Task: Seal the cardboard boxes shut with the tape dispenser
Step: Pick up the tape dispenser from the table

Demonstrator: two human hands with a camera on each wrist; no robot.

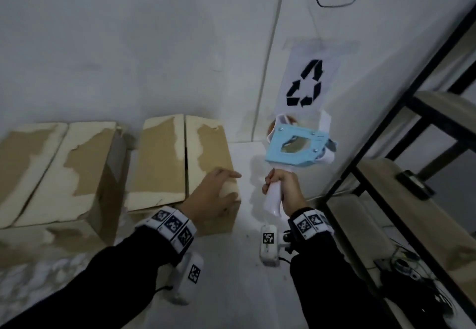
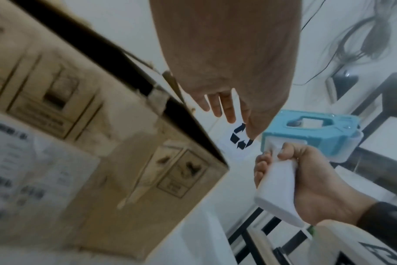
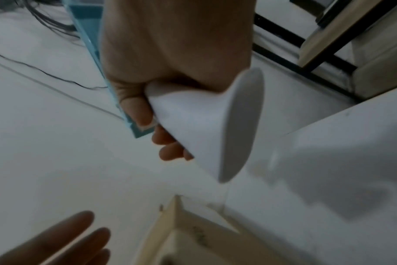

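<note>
Blue-and-white tape dispenser (image 1: 298,146) is held up by its white handle in the right hand (image 1: 283,189), fingers wrapped round it, just right of the nearer cardboard box (image 1: 180,164). Left hand (image 1: 213,194) rests flat, fingers straight, on that box's near right corner; a second box (image 1: 59,171) stands to its left.

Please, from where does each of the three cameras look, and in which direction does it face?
Head: worn on the head, looks forward and down at two cardboard boxes; both hands and dark sleeves show.
Left wrist: looks along the open left hand, beside the box wall.
Right wrist: looks along the right hand gripping the white handle.
Shared: all three show the tape dispenser; the left wrist and head views share the recycling sign.
</note>
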